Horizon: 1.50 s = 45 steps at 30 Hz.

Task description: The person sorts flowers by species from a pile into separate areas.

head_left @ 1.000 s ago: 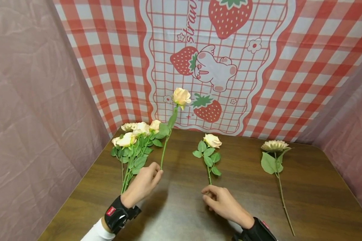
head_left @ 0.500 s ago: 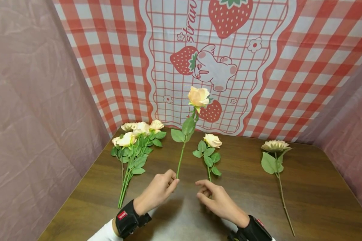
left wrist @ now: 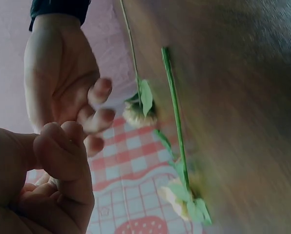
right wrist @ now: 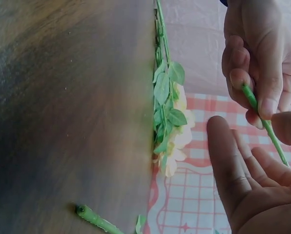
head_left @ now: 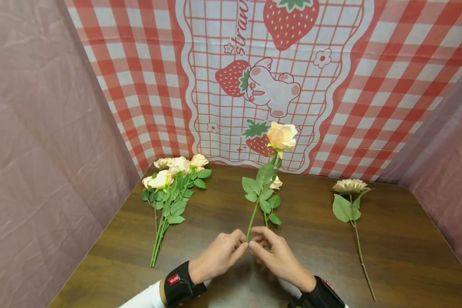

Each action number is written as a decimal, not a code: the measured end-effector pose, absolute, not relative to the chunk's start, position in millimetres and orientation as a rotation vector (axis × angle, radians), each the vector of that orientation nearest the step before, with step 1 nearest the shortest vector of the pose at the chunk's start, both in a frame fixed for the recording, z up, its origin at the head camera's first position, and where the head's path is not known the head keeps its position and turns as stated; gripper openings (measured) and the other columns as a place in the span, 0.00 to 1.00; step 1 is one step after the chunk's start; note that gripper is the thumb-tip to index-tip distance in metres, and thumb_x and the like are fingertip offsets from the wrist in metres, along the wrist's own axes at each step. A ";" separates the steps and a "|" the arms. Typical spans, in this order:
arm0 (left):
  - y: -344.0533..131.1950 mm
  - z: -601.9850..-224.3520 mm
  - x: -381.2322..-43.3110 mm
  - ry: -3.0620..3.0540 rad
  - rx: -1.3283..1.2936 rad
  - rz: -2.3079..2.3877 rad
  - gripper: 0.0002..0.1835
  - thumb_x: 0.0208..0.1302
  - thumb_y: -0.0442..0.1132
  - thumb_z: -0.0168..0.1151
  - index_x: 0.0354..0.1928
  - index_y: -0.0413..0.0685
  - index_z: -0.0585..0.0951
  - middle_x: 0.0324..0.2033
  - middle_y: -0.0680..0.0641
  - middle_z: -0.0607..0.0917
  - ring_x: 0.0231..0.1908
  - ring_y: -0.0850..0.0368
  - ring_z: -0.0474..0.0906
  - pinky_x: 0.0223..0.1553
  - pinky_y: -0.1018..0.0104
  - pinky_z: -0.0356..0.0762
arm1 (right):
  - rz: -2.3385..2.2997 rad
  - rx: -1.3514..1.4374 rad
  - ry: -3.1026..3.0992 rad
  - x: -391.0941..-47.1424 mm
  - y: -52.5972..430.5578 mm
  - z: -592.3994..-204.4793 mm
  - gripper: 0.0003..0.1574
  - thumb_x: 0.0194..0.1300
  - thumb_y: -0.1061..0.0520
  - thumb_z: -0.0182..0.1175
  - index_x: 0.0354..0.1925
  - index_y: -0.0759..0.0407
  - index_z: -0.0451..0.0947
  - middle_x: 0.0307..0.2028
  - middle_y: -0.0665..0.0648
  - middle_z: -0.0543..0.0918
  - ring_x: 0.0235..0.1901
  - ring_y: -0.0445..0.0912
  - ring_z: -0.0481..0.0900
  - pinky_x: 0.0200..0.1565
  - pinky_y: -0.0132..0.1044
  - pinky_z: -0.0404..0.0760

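My left hand (head_left: pixel 217 257) pinches the lower stem of a cream-peach rose (head_left: pixel 282 137), holding it up and tilted right above the table. In the right wrist view, the green stem (right wrist: pixel 250 98) crosses between its thumb and fingers, with the cut end showing. Close by, my right hand (head_left: pixel 280 257) has its fingers loosely spread; its thumb tip is right at the stem, and I cannot tell if they touch. Behind the raised flower, a second rose (head_left: pixel 276 184) lies on the table, partly hidden. Its bare stem (left wrist: pixel 177 114) shows in the left wrist view.
On the left of the brown table (head_left: pixel 312 222) lies a bunch of several pale roses (head_left: pixel 161 179) with stems together. A single cream daisy-like flower (head_left: pixel 350 186) lies at the right. A red-and-white checked cloth (head_left: pixel 138 77) hangs behind, pink curtains (head_left: pixel 42 128) at the sides.
My left hand has carried the rose rightward from beside the bunch to my right hand, so it now overlaps the lying rose. My right hand has moved only slightly.
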<state>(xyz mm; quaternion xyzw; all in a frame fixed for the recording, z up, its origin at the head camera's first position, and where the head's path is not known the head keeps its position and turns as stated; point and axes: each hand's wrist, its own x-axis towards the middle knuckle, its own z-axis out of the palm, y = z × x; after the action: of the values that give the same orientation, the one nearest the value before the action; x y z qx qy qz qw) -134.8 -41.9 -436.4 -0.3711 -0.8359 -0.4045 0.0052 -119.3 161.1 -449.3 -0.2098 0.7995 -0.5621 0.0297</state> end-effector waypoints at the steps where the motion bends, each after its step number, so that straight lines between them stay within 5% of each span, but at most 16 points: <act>1: -40.2 -437.1 -134.3 -2.613 -1.176 -1.259 0.03 0.71 0.31 0.57 0.37 0.43 0.75 0.21 0.55 0.77 0.20 0.75 0.64 0.19 0.82 0.64 | -1.754 -0.649 2.463 -119.1 161.3 -449.5 0.22 0.72 0.57 0.59 0.59 0.67 0.71 0.38 0.65 0.83 0.31 0.51 0.84 0.28 0.42 0.84; 14: -25.6 -442.7 -128.8 -2.641 -1.242 -1.234 0.03 0.72 0.33 0.57 0.37 0.44 0.76 0.21 0.55 0.80 0.20 0.78 0.66 0.20 0.84 0.65 | -1.920 -0.678 2.534 -116.9 165.0 -454.6 0.16 0.70 0.62 0.60 0.54 0.67 0.74 0.34 0.60 0.83 0.29 0.43 0.83 0.26 0.43 0.83; 23: -32.1 -446.8 -129.4 -2.630 -1.257 -1.159 0.10 0.67 0.29 0.60 0.48 0.36 0.80 0.28 0.49 0.87 0.27 0.74 0.77 0.28 0.85 0.71 | -1.895 -0.524 2.544 -115.3 174.5 -448.7 0.13 0.69 0.62 0.61 0.49 0.67 0.76 0.31 0.59 0.85 0.27 0.49 0.84 0.27 0.44 0.84; 37: -70.4 -449.1 -137.2 -2.660 -1.028 -1.217 0.10 0.66 0.29 0.59 0.47 0.34 0.80 0.25 0.50 0.85 0.23 0.72 0.74 0.25 0.78 0.73 | -1.665 -0.115 2.684 -123.0 199.6 -451.1 0.13 0.63 0.70 0.61 0.47 0.70 0.79 0.27 0.61 0.85 0.20 0.42 0.80 0.25 0.36 0.82; 45: -80.4 -452.2 -137.9 -2.656 -0.970 -1.245 0.09 0.66 0.28 0.58 0.47 0.34 0.80 0.25 0.49 0.85 0.23 0.72 0.74 0.24 0.77 0.74 | -1.421 -0.064 2.710 -129.8 208.9 -453.9 0.10 0.60 0.69 0.58 0.41 0.69 0.80 0.21 0.54 0.82 0.18 0.46 0.79 0.24 0.35 0.79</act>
<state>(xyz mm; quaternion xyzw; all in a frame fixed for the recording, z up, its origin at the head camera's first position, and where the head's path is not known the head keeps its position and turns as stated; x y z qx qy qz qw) -137.9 -80.4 -452.2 -0.3138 -0.8594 -0.4028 0.0263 -129.8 208.9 -453.9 -0.0207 0.8847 -0.4639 0.0403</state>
